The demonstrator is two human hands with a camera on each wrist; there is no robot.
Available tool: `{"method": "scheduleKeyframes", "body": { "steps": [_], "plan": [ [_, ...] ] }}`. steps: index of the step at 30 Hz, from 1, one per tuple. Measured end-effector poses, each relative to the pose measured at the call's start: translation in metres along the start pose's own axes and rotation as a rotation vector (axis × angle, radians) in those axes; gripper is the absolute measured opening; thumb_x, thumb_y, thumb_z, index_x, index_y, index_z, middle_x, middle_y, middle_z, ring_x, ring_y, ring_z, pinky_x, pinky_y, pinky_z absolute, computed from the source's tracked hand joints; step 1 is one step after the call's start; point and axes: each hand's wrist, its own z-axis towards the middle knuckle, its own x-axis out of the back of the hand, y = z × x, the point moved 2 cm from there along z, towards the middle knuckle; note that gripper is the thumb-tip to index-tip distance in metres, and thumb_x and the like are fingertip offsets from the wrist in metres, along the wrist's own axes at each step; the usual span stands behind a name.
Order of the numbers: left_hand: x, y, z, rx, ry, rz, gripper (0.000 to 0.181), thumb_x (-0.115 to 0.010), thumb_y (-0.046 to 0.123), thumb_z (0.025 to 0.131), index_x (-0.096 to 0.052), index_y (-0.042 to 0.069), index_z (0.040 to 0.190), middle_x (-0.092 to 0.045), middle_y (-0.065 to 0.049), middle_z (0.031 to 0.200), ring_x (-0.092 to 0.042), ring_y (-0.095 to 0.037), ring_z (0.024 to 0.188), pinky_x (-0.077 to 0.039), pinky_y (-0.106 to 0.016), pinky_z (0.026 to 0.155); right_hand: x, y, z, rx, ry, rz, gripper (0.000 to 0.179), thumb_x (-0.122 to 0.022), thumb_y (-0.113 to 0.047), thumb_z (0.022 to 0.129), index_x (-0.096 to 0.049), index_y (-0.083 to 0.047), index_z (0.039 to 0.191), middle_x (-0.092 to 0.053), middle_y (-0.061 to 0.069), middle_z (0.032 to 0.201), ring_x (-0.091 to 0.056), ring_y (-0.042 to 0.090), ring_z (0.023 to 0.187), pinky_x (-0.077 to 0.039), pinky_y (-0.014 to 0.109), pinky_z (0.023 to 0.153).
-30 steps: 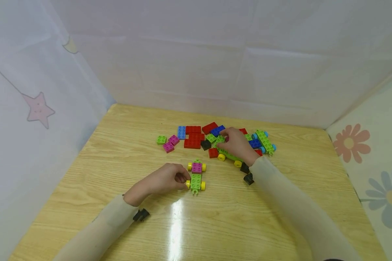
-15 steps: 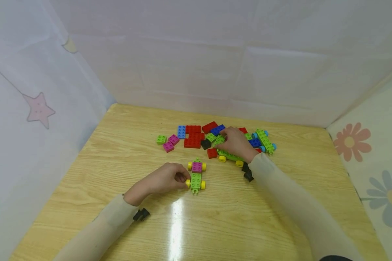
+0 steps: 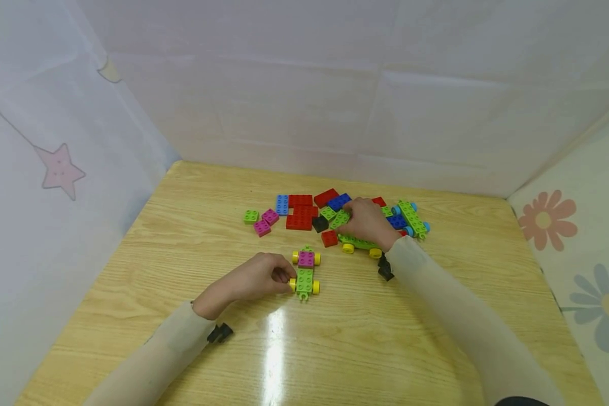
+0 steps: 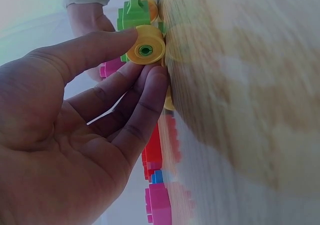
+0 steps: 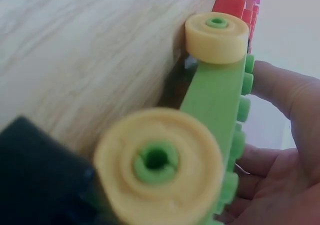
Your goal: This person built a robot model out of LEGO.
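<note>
Left hand (image 3: pixel 254 277) pinches round yellow plastic wheel (image 4: pixel 146 41)

The wheel belongs to a long green plastic car base (image 3: pixel 305 281) just below the head view's centre, a square magenta plastic brick (image 3: pixel 307 259) on its upper end. Right of centre, the right hand (image 3: pixel 369 221), fingers partly bent, lies over a second green, yellow-wheeled plastic base (image 3: pixel 358 242); whether it grips anything cannot be told.

Hands (image 3: pixel 254 277): 2. Wheeled bases (image 3: pixel 304 280): 3. Yellow wheels (image 3: pixel 316 287): 6 visible, head view; blue wheels (image 3: pixel 427 226): 4. Pink bricks (image 3: pixel 262 228): 3. Light blue brick (image 3: pixel 282 204): 1. Dark blue bricks (image 3: pixel 339 202): 2 visible. Black brick (image 3: pixel 320 224): 1. Loose green bricks (image 3: pixel 251 217): at least 4. Red bricks (image 3: pixel 299 218): at least 5, overlapping, exact count unreadable. Printed flowers (image 3: pixel 543 220): 2; star (image 3: pixel 61 169): 1.
</note>
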Motion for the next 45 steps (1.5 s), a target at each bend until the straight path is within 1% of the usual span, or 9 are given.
{"method": "scheduleKeyframes", "body": {
  "steps": [7,12,22,29,33,37,41,44,45],
  "plan": [
    [0.0,-0.001,0.0,-0.007,0.001,-0.002,0.02,-0.086,0.011,0.099,-0.082,0.006,0.118,-0.082,-0.006,0.114,-0.072,-0.006,0.096,-0.062,-0.022,0.086,-0.003,-0.004,0.001,-0.029,0.008,-0.092,0.067,-0.086,-0.041,0.097,-0.07,0.0,0.148,-0.069,0.022,0.148,-0.06,0.046,0.142,-0.039,0.069,0.128],
    [0.0,0.001,-0.001,-0.016,0.001,-0.005,0.02,-0.086,0.01,0.099,-0.082,0.006,0.118,-0.082,-0.005,0.113,-0.072,-0.006,0.096,-0.062,-0.021,0.086,-0.004,-0.004,0.002,-0.04,0.013,-0.115,0.069,-0.086,-0.041,0.097,-0.068,0.0,0.149,-0.068,0.021,0.147,-0.059,0.046,0.142,-0.04,0.068,0.128],
    [0.001,0.003,-0.002,-0.006,0.0,-0.002,0.02,-0.086,0.009,0.099,-0.082,0.005,0.118,-0.082,-0.007,0.114,-0.072,-0.006,0.096,-0.062,-0.021,0.086,-0.005,-0.005,0.003,-0.045,0.007,-0.162,0.07,-0.084,-0.041,0.098,-0.066,-0.001,0.152,-0.066,0.022,0.151,-0.056,0.047,0.146,-0.04,0.067,0.129],
    [0.001,0.002,-0.002,-0.008,-0.001,0.001,0.02,-0.086,0.01,0.099,-0.082,0.006,0.118,-0.082,-0.006,0.114,-0.072,-0.006,0.095,-0.062,-0.021,0.086,-0.004,-0.003,0.0,-0.037,0.024,-0.102,0.072,-0.083,-0.038,0.097,-0.062,0.0,0.156,-0.061,0.023,0.158,-0.053,0.048,0.151,-0.035,0.07,0.132],
    [0.001,0.001,-0.002,-0.01,0.001,0.002,0.02,-0.086,0.01,0.099,-0.082,0.006,0.118,-0.082,-0.007,0.114,-0.072,-0.006,0.095,-0.062,-0.021,0.086,-0.003,-0.004,-0.002,-0.028,0.044,-0.068,0.075,-0.083,-0.038,0.097,-0.06,-0.001,0.158,-0.059,0.023,0.159,-0.052,0.047,0.151,-0.035,0.07,0.132],
    [0.001,0.001,-0.002,-0.01,0.001,0.002,0.02,-0.086,0.01,0.099,-0.082,0.006,0.118,-0.082,-0.007,0.115,-0.072,-0.006,0.096,-0.062,-0.021,0.086,0.0,-0.007,-0.004,-0.024,0.052,-0.017,0.078,-0.085,-0.038,0.097,-0.057,-0.001,0.16,-0.057,0.022,0.16,-0.053,0.045,0.149,-0.042,0.066,0.129],
    [0.001,0.0,-0.001,-0.014,-0.002,0.005,0.02,-0.086,0.011,0.099,-0.082,0.006,0.118,-0.082,-0.006,0.115,-0.072,-0.006,0.096,-0.062,-0.021,0.086,0.003,-0.012,-0.009,-0.017,0.048,0.037,0.079,-0.087,-0.036,0.097,-0.057,0.0,0.16,-0.056,0.022,0.158,-0.06,0.041,0.137,-0.053,0.061,0.12],
    [0.001,0.0,-0.001,-0.014,-0.005,0.011,0.02,-0.086,0.011,0.1,-0.082,0.006,0.118,-0.082,-0.006,0.115,-0.072,-0.006,0.096,-0.062,-0.021,0.086,0.004,-0.016,-0.013,-0.007,0.047,0.063,0.077,-0.087,-0.034,0.096,-0.058,-0.001,0.159,-0.057,0.021,0.156,-0.062,0.038,0.129,-0.056,0.059,0.117],
    [0.001,0.0,-0.001,-0.015,-0.006,0.013,0.02,-0.086,0.011,0.1,-0.083,0.006,0.118,-0.082,-0.006,0.115,-0.072,-0.006,0.096,-0.062,-0.021,0.086,0.004,-0.017,-0.014,-0.004,0.048,0.069,0.076,-0.087,-0.033,0.096,-0.059,-0.001,0.159,-0.057,0.021,0.155,-0.062,0.038,0.13,-0.056,0.059,0.117]
  ]
}}
